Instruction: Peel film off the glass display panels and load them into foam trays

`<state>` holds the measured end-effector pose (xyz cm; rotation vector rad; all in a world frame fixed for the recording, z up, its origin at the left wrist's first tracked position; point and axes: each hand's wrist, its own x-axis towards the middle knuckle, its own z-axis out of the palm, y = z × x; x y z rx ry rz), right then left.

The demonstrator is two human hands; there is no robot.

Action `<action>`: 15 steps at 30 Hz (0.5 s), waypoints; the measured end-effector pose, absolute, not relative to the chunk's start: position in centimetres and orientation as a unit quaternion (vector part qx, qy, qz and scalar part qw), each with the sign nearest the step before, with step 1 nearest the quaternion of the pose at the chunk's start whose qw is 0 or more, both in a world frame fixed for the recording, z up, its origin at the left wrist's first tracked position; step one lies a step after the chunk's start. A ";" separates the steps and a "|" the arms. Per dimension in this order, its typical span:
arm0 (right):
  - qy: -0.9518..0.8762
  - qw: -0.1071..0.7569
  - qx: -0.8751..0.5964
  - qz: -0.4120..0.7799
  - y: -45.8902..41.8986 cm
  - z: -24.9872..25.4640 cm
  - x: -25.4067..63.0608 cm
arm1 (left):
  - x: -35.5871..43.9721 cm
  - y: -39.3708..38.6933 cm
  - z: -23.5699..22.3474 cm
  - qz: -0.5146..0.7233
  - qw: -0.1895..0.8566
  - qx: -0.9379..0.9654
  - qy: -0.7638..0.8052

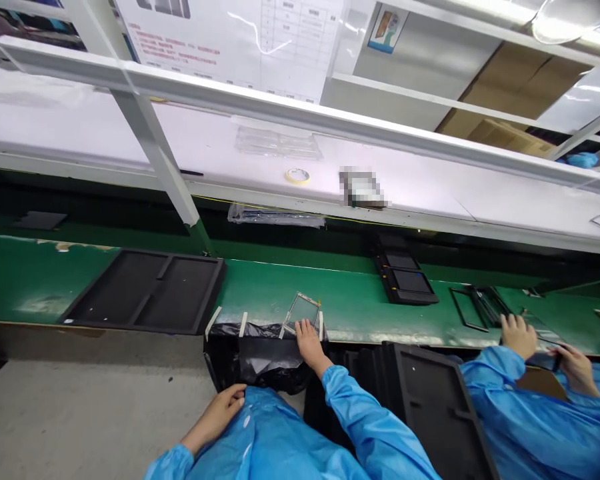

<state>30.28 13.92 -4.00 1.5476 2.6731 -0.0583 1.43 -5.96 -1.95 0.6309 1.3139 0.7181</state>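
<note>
My right hand (310, 339) reaches forward to the near edge of the green conveyor belt (355, 303). Its fingers are closed on the near edge of a thin transparent panel with a pale frame (303, 311), which lies tilted on the belt. My left hand (223, 408) rests on my blue-sleeved lap, fingers curled loosely, with nothing visible in it. A black plastic bag (260, 357) hangs taped to the belt's edge just left of my right hand.
A black two-pocket tray (147, 290) lies on the belt at left. Black trays with screens (405, 280) sit farther right. A black tray (437, 407) leans by my right knee. A co-worker in blue (545, 400) works at right. A tape roll (298, 175) sits on the white shelf.
</note>
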 end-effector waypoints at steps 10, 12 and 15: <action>0.935 -0.225 0.265 -0.069 8.2 3.9 29.0 | 7.0 6.6 5.4 0.450 0.853 -0.030 0.264; 0.935 -0.204 0.265 -0.122 6.5 5.3 28.0 | 7.4 7.2 5.7 0.457 0.850 -0.039 0.260; 0.909 -0.189 0.305 -0.213 5.6 7.2 27.0 | 7.4 6.4 6.4 0.444 0.867 -0.037 0.224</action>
